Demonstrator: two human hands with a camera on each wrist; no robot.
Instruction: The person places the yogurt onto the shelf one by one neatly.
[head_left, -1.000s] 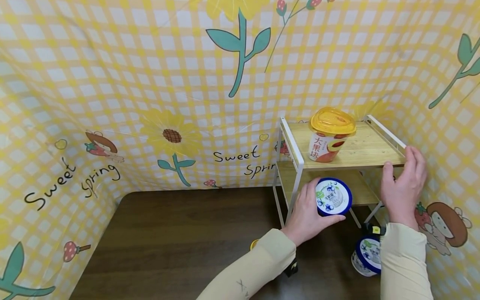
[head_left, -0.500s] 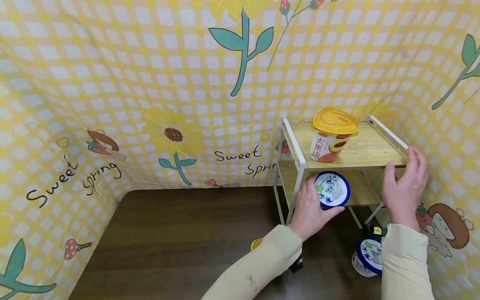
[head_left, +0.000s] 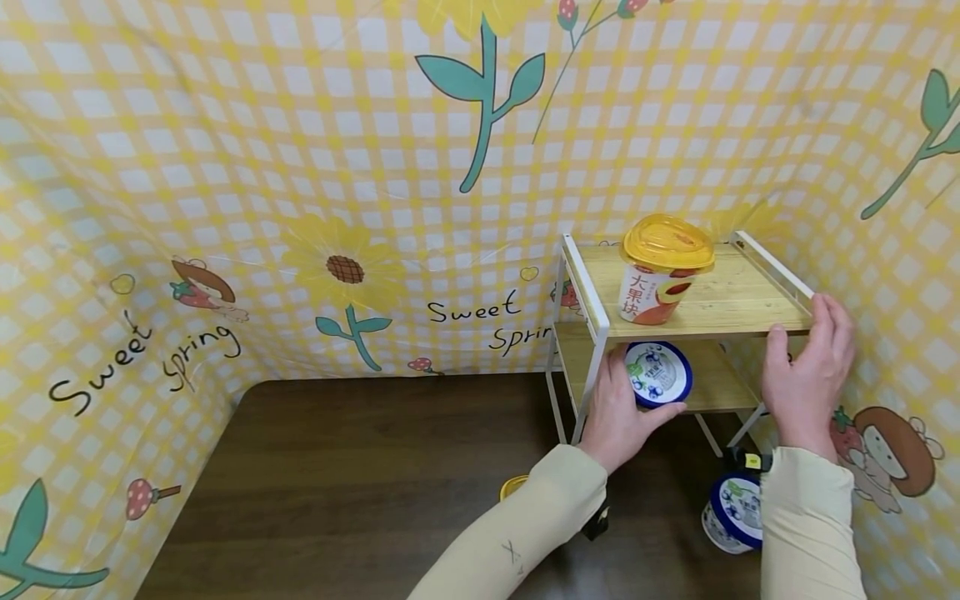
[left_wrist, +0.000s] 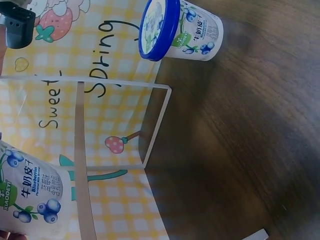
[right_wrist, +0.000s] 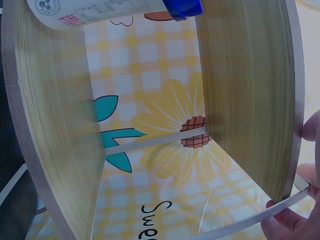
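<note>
In the head view, my left hand (head_left: 618, 417) grips a blueberry yogurt cup (head_left: 660, 375) with a blue-rimmed lid, at the front opening between the two boards of a small shelf rack (head_left: 720, 304). Blueberry pictures on its side show in the left wrist view, where the cup (left_wrist: 35, 195) is cut off by the frame. From the right wrist, the same cup (right_wrist: 110, 7) appears between the lower and upper boards; whether it touches the lower one I cannot tell. My right hand (head_left: 810, 375) holds the rack's front right top corner, thumb at the board's edge, fingers on the white rail.
On the top board stands a peach yogurt cup (head_left: 652, 292) with a yellow lid. Another blue-lidded yogurt cup (head_left: 733, 512) is on the dark wooden table (head_left: 360, 475) beside my right sleeve. A yellow lid (head_left: 512, 487) peeks out behind my left sleeve. Checked cloth surrounds the table.
My left hand has carried the blueberry yogurt cup up and forward, slightly left, in under the front edge of the top board. My right hand stays at the rack's corner.
</note>
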